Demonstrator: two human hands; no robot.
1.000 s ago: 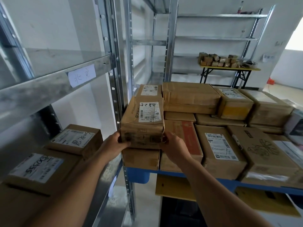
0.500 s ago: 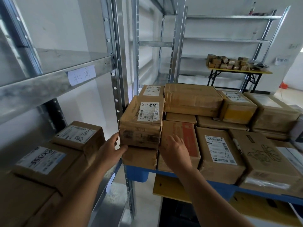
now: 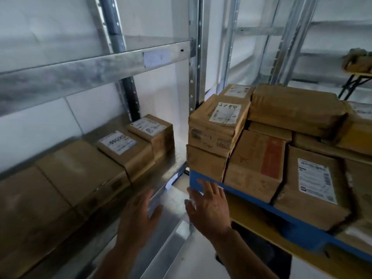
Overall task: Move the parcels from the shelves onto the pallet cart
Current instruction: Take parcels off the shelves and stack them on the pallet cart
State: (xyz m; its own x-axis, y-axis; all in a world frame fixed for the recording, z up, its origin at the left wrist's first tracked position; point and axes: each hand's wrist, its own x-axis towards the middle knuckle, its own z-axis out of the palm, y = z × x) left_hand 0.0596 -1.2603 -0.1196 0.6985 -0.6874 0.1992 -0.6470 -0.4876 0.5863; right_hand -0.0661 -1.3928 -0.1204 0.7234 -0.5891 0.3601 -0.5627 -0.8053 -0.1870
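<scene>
both hands empty, fingers spread. the left hand [image 3: 138, 216] hangs in front of the shelf [image 3: 173, 158] edge, the right hand [image 3: 209, 208] beside the blue pallet cart [image 3: 302, 236]. the next parcel [image 3: 151, 130] sits up and to the left at the shelf's near end, long axis running back into the bay. left grip's nearer, i reckon.

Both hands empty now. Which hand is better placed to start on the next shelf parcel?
Left. The left hand hangs open right by the shelf parcels, nearest their front edge. The right hand is open too, but sits over by the blue pallet cart.
</scene>
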